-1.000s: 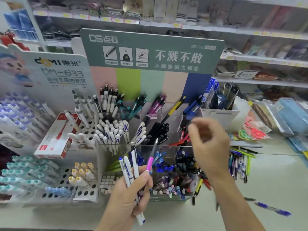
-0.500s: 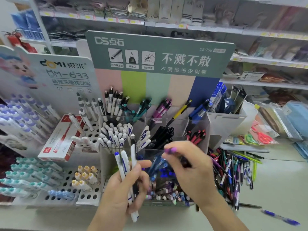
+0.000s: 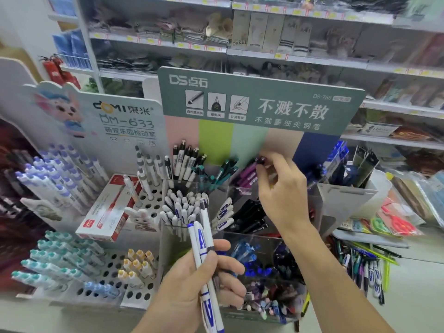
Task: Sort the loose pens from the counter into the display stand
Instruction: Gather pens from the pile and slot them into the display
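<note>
Right hand sets a purple pen into the back row of the display stand; left hand holds white pens.

The purple pen leans in a rear compartment of the clear display stand, centre of the frame, its dark cap pinched by the fingertips of the right hand. Low in the frame, the left hand grips a few white pens with blue print, fingers curled round them, tips pointing up. Loose pens lie in a heap on the counter at lower right, beside the stand. A green sign board rises behind the stand; a red and white box lies to the left.
</note>
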A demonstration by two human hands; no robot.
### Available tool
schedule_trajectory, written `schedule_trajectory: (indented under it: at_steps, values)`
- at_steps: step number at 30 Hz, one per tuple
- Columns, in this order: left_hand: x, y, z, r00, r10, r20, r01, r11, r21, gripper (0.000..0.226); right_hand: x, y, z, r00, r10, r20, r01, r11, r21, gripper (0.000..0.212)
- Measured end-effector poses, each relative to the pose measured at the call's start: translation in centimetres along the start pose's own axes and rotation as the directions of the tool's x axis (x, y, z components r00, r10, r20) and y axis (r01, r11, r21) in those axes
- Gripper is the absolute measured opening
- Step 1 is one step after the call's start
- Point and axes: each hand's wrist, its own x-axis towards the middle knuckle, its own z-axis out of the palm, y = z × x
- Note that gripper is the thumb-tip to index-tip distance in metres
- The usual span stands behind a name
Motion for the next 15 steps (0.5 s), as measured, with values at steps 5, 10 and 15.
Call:
schedule_trajectory:
  at_steps: [5, 10, 15]
  values:
    - [1.0, 0.1, -0.2, 0.997, -0.079, -0.021, 0.079, 0.997, -0.009, 0.044, 0.1, 0.9, 0.3, 1.0, 0.015, 0.002, -0.015, 1.0, -0.012, 0.03]
    - [1.9, 0.0, -0.6, 0.997, -0.069, 0.043, 0.066, 0.995, 0.078, 0.04, 0.8, 0.8, -0.9, 0.988, 0.151, -0.019, -0.146, 0.976, 0.159, 0.012]
    - [2.8, 0.0, -0.2, 0.988, -0.084, 0.126, 0.083, 0.996, 0.012, 0.036, 0.9, 1.0, -1.1, 0.996, 0.075, 0.041, -0.079, 0.993, 0.092, 0.014]
